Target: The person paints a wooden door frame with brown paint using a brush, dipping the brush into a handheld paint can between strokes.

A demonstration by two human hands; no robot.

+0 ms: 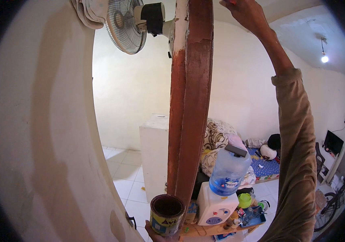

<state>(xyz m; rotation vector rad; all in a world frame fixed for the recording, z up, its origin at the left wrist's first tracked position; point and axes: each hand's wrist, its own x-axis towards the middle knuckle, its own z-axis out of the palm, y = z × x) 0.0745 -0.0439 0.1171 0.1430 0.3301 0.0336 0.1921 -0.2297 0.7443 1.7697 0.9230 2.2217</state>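
Note:
My left hand (pixel 154 233) holds a paint can (pixel 165 226) from below at the bottom of the view. The can has a yellow-green and dark label, and its open top shows a dark brown inside. Just behind it rises a tall wooden post (pixel 194 92), mostly brown. A strip along its upper left is pale, with redder brown under it. My right arm is raised, and my right hand (pixel 247 14) is closed on a small red object (pixel 231 1) at the upper edge. Most of that object is out of view, so its kind does not show.
A pale wall (pixel 39 121) stands close on the left. A fan (pixel 126 26) is mounted high beside the post. Beyond are a white cabinet (pixel 154 157), a water dispenser (pixel 217 207) with a blue bottle (pixel 229 171), a low wooden bench (pixel 204 230) and a bicycle (pixel 334 201).

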